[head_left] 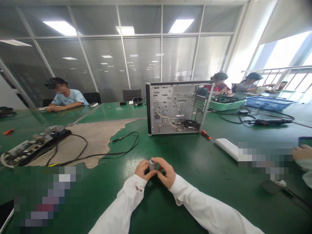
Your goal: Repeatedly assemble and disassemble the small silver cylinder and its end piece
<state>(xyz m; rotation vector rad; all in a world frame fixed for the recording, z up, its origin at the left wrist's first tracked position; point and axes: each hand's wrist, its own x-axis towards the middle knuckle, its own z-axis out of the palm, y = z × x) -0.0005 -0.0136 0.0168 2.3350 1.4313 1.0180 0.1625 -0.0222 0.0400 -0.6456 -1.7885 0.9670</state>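
Observation:
A small grey metal cylinder (pixel 152 165) stands upright on the green table, between my two hands. My left hand (pixel 142 170) is closed around its left side, the thumb in front. With its fingertips at the top and its thumb low by the front, my right hand (pixel 167 172) pinches it from the right. A bit of red shows inside the curl of the right fingers; what it is I cannot make out. Behind my hands stands an opened computer case (pixel 173 132), with loose cables and a black fan inside.
An orange-handled screwdriver (pixel 206 135) lies beside a white bar (pixel 227 149). Circuit boards (pixel 36 146) and a black cable (pixel 126 151) lie to the left. Green (pixel 227 105) and blue baskets (pixel 270 103) stand at the back right. Other people sit around; a co-worker's hand (pixel 302 152) shows at right.

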